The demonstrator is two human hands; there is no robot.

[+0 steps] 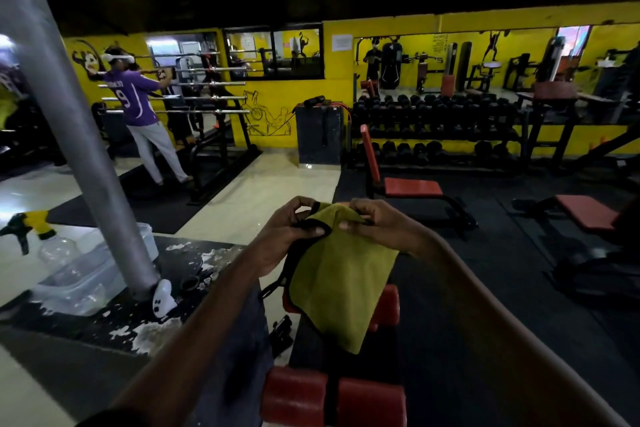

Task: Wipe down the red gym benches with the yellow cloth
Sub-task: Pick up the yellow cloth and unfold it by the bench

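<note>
**Head view, gym floor.** The left hand (294,230) and right hand (379,222) are raised close together. Each pinches the top edge of a yellow-green fabric cloth with black trim (343,281) between thumb and curled fingers. The cloth hangs loose below the hands, in front of the red cylindrical foam roller pads (296,395) of a black-framed machine; whether it touches them cannot be told.

Ahead, on the black rubber floor, stands a red padded gym bench with upright backrest (412,188). A second red flat padded bench (585,216) lies well apart to the right. Behind both, a black rack of dark dumbbells (436,121) lines the yellow wall.

At left, a grey metal pillar (69,114) rises from a worn black platform. Beside it are a clear plastic spray bottle with yellow-black trigger (52,246) and a clear plastic box (93,274). A person in a purple shirt (133,97) stands at a barbell rack.
</note>
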